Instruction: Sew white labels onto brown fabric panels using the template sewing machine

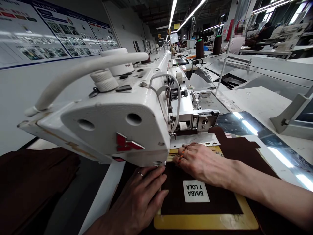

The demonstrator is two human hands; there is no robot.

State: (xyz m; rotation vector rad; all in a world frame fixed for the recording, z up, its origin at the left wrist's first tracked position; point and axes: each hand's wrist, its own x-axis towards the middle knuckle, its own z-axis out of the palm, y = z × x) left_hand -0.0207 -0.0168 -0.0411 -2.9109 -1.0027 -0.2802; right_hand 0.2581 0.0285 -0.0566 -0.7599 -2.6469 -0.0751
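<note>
My left hand [144, 192] lies with fingers stretched along the left edge of a dark brown fabric piece [176, 202]. A yellow frame-like template [207, 222] borders that piece, and a white label [196, 191] reading "BIMBA Y LOLA" upside down sits on it. My right hand [199, 161] is curled at the template's far edge, just below the metal clamp plate [195, 140] of a white sewing machine [110, 120]. Its fingertips are hidden, so what they hold cannot be made out. An orange-striped band loops round one of its fingers. The machine head hides the needle area.
Brown material [34, 176] hangs at the left. More brown fabric [242, 150] lies beyond my right arm, beside a glossy table surface [246, 124]. Brown thread cones [217, 45] stand farther back. A person [237, 40] is in the background at the right.
</note>
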